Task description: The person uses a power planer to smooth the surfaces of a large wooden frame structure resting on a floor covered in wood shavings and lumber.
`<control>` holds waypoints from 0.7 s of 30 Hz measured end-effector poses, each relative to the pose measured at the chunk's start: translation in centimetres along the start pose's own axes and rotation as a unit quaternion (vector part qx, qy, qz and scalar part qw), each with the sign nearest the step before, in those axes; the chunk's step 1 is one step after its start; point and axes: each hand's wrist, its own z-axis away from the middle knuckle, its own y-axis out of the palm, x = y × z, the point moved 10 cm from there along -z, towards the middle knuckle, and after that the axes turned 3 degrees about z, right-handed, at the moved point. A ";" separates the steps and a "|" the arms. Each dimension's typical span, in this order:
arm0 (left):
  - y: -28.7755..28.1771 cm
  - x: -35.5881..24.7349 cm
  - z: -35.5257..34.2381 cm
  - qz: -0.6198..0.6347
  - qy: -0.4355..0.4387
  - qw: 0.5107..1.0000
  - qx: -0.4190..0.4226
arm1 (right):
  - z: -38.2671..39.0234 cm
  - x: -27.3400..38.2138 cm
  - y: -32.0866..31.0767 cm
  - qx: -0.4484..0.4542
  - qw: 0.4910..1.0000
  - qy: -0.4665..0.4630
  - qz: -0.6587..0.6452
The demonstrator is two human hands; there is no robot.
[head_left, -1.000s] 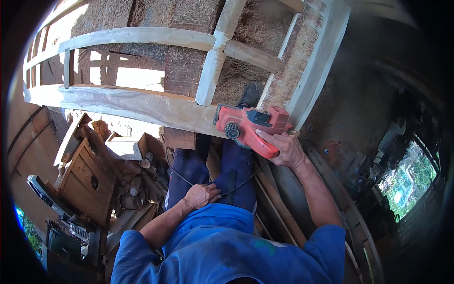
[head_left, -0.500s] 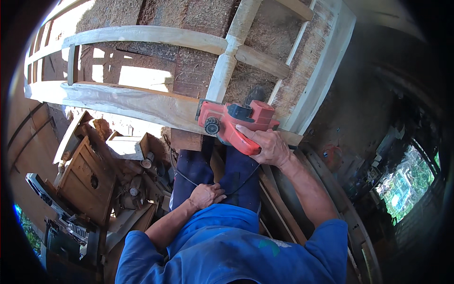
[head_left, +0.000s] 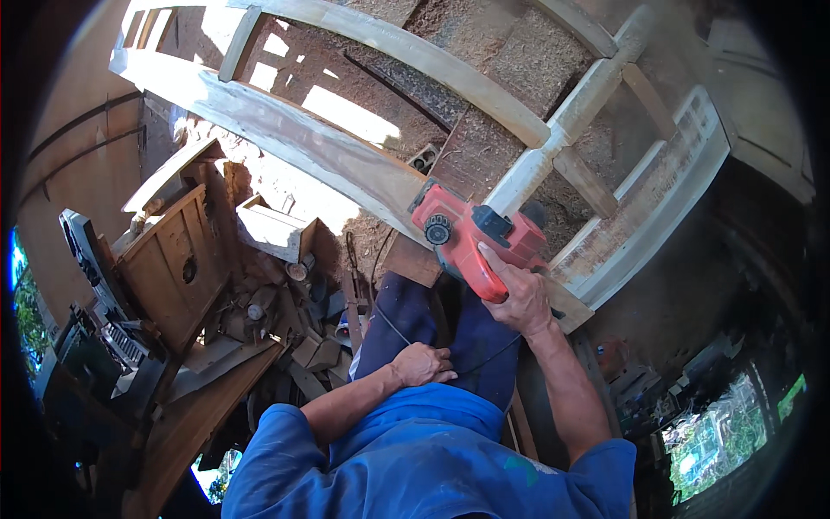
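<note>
My right hand (head_left: 525,298) is wrapped round the rear handle of a red electric planer (head_left: 471,251) with a black knob at its front. The planer lies on the near rail (head_left: 303,138) of a large pale wooden frame, where a crosspiece (head_left: 527,177) meets it. The rail hides its underside. My left hand (head_left: 422,364) rests in my lap, its fingers closed round the black power cord (head_left: 489,359), which runs on both sides of it.
Wood shavings cover the surface beneath the frame. To the left stand a wooden panel with a hole (head_left: 177,251), a small wooden box (head_left: 272,229) and a heap of offcuts (head_left: 316,355). A wood block (head_left: 413,261) sits under the rail by my knees.
My view has turned, so the frame now slants down to the right. Along the rail, the planer has moved somewhat left of the crosspiece. My left hand keeps its place in my lap.
</note>
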 end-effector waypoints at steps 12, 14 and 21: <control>-0.4 -0.1 0.0 0.042 -0.013 0.997 -0.060 | -7.0 4.8 2.5 0.015 1.000 -0.009 -0.023; -0.3 0.1 0.2 0.048 -0.016 0.996 -0.074 | -8.3 5.8 3.1 0.008 1.000 -0.018 -0.022; -0.7 0.6 0.8 0.054 -0.035 0.993 -0.097 | -13.7 8.8 5.8 0.021 1.000 -0.019 0.004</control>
